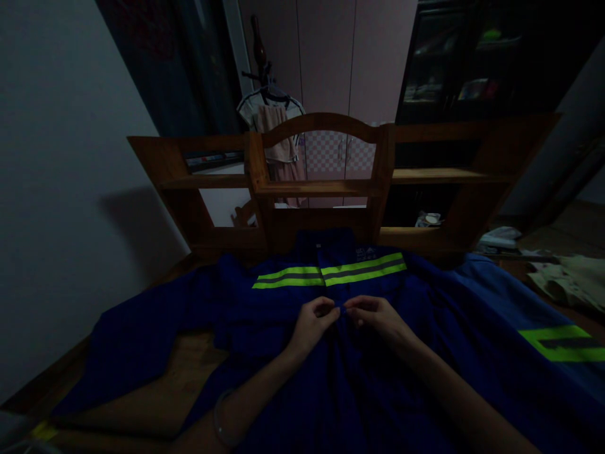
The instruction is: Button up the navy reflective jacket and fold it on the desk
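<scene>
A dark blue work jacket (pixel 265 315) with yellow-green reflective stripes (pixel 331 272) lies spread face up on a wooden table (pixel 189 372), sleeves out to both sides. My left hand (pixel 312 323) and my right hand (pixel 375 315) meet at the jacket's front placket, just below the chest stripe. Both hands are closed in a pinch on the placket fabric, fingertips nearly touching each other. A thin bracelet circles my left wrist. The room is dim and small details at the fingertips do not show.
A wooden shelf unit (pixel 326 183) stands at the table's far edge, right behind the collar. A pale garment (pixel 567 277) and small items lie on the right. Clothes hang on a stand (pixel 271 120) behind the shelf. A wall runs along the left.
</scene>
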